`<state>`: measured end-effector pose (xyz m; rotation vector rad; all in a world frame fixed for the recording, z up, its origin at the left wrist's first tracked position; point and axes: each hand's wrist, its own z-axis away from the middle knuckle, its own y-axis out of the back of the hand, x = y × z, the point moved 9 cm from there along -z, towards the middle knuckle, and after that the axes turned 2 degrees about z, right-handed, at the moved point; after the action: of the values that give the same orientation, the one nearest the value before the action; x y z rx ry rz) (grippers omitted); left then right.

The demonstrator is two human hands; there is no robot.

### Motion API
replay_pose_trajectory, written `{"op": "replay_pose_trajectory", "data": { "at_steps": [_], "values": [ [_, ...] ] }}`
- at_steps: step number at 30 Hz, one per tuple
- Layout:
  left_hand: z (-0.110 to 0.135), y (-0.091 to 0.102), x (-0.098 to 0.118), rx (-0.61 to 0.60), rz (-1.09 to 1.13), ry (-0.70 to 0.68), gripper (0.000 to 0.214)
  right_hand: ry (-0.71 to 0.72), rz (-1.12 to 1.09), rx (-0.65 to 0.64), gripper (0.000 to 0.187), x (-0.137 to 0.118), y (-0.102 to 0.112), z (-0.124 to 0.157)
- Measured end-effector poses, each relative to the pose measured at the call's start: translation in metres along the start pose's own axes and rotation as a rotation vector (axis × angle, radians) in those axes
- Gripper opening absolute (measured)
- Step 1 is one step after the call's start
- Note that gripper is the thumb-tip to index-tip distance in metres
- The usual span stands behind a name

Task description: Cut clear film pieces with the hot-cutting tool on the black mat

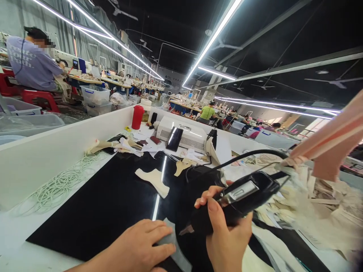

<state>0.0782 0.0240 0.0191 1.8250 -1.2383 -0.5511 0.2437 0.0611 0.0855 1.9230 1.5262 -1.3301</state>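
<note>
My right hand [227,230] is wrapped round a black corded electric cutter [241,194] with a silver plate on its body. Its pointed metal tip [187,229] aims down and left, close above the black board [93,204]. Flat on a curved grey template piece [179,251] lies my left hand [141,241], fingers stretched out, just left of that tip. My left fingers partly cover the piece. Farther up the board are a cream curved fabric piece [154,180] and a smaller beige cut piece [181,167].
Pale green cord [65,181] lies tangled at the left. Behind the board stand a white vented box [184,132], a phone [174,138] and a red bottle [137,117]. Cream fabric pieces [283,204] pile at the right; pink fabric [329,139] hangs above. Co-workers sit beyond the low walls.
</note>
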Motion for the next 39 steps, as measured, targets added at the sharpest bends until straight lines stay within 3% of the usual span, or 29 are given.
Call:
{"op": "replay_pose_trajectory", "data": {
  "at_steps": [6, 10, 15, 28, 39],
  "values": [
    [0.0, 0.012, 0.002, 0.006, 0.054, 0.036, 0.031, -0.019, -0.002, 0.029, 0.04, -0.012, 0.032, 0.015],
    [-0.001, 0.015, 0.003, 0.019, 0.07, 0.025, 0.03, 0.009, -0.004, 0.004, 0.039, -0.016, 0.04, 0.018],
    [-0.002, 0.014, 0.002, 0.01, 0.05, 0.024, 0.03, -0.036, -0.033, 0.063, 0.037, -0.016, 0.038, 0.024],
    [-0.003, 0.012, 0.002, -0.023, 0.067, 0.027, 0.028, -0.029, -0.034, 0.061, 0.034, -0.014, 0.032, 0.031],
    [-0.004, -0.003, -0.001, -0.205, 0.111, 0.097, 0.035, -0.023, -0.063, 0.026, 0.036, -0.021, 0.033, 0.035]
  ]
}}
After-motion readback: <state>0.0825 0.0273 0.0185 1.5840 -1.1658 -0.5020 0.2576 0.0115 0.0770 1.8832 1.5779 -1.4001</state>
